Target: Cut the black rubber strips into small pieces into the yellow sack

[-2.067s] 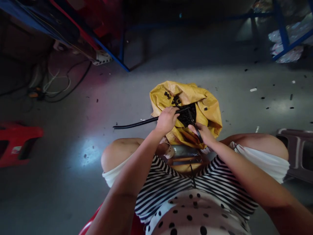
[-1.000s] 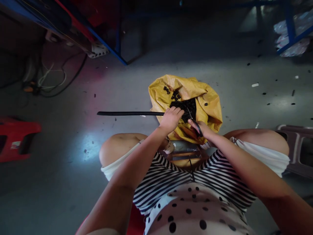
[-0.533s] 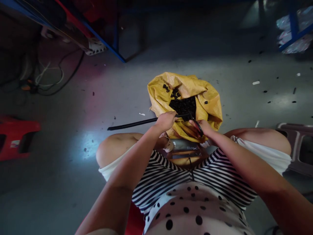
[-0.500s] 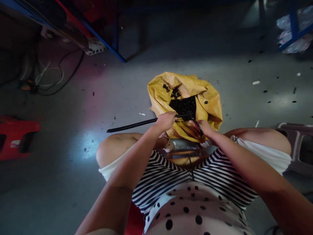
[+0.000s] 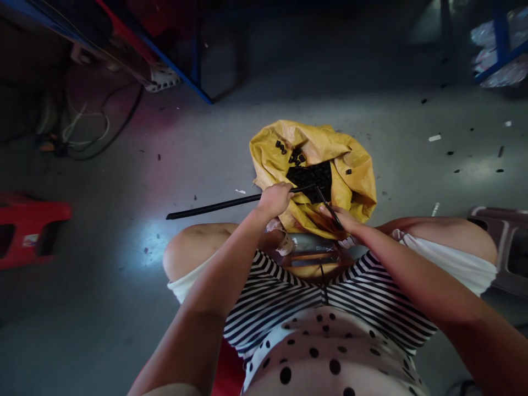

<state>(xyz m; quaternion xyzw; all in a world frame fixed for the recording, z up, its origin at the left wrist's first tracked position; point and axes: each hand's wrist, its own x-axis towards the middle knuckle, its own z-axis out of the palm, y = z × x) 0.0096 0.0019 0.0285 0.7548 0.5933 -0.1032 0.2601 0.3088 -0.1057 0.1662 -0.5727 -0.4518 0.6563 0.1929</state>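
My left hand [image 5: 275, 199] is closed around a long black rubber strip [image 5: 214, 207], whose free end sticks out to the left over the floor. The strip's other end reaches over the mouth of a yellow sack [image 5: 355, 159]. In my right hand [image 5: 344, 219] is a pair of scissors [image 5: 326, 204], fingers wrapped about the handles and blades pointing up and left at the strip's end. Many short black pieces [image 5: 305, 175] fill the sack's opening, and a few lie on its folded rim. Exactly how the blades meet the strip is too small to tell.
A red stool [image 5: 37, 231] stands at the left and a grey-brown stool [image 5: 509, 242] at the right. Blue frame legs [image 5: 198, 91] and cables [image 5: 103, 148] are at the upper left, near another person's shoe [image 5: 163, 77]. Plastic bags [image 5: 497, 66] lie upper right. Scraps dot the floor.
My left hand has shifted slightly left and up with the strip, so more of it sticks out leftward. The scissors look more closed, and my right hand has hardly moved.
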